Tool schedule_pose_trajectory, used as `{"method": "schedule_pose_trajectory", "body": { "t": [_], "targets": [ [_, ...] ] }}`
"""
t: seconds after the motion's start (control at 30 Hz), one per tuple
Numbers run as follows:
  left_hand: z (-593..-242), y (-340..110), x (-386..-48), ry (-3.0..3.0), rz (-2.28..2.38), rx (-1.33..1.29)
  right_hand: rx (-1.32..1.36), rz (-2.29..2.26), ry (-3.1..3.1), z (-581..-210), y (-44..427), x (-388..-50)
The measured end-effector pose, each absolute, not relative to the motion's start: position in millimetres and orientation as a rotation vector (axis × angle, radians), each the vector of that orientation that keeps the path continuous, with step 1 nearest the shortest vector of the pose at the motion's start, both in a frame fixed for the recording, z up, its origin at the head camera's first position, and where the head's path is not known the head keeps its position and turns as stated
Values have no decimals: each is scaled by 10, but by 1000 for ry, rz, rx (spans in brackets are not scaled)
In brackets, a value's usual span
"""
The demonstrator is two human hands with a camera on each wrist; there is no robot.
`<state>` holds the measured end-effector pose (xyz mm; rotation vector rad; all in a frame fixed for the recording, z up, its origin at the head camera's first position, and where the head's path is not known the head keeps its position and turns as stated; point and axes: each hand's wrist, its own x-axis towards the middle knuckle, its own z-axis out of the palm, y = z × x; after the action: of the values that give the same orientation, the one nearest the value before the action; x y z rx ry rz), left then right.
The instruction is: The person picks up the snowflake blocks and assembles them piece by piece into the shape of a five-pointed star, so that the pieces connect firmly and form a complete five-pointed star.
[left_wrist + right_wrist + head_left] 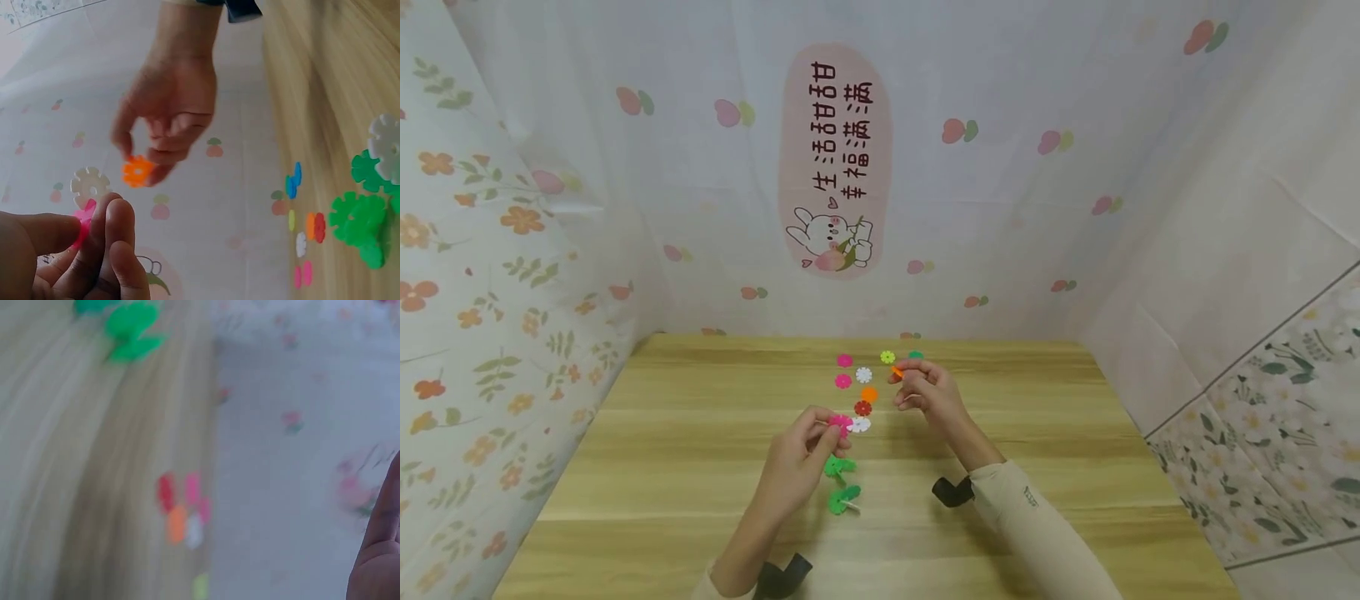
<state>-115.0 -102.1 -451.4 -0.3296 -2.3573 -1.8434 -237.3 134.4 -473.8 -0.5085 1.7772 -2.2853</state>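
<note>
Pink disc (pixel 82 225), white disc (pixel 80 182) and orange disc (pixel 129 172) held above a counter (pixel 1037 417).
The left hand's (pixel 797 458) fingers pinch the pink disc, the white seemingly slotted to it; the right hand's (pixel 935 396) pinch the orange, apart from the pair. Probably light, stiff, slightly slippery plastic; best held by the rim, leaving notches free.

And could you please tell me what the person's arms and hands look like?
The left hand and right hand are bare, without gloves. The right sleeve is pale beige with a small greenish marking near the cuff; only a sliver of the left sleeve shows, also pale. A bent black piece shows by each wrist.
</note>
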Motion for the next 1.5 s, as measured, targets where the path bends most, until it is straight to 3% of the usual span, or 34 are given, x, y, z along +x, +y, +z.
{"method": "schedule_pose_trajectory", "body": {
  "t": [0.3,1.5],
  "targets": [
    [-4395,-972,-1149,-2342,-1794,-345,-872,-1969,2110,-4367,1312,-1955],
    [-4403,-800,-1185,-2145,-1392,-478,-788,-2014,2171,-4305,1200,-1718]
  ]
}}
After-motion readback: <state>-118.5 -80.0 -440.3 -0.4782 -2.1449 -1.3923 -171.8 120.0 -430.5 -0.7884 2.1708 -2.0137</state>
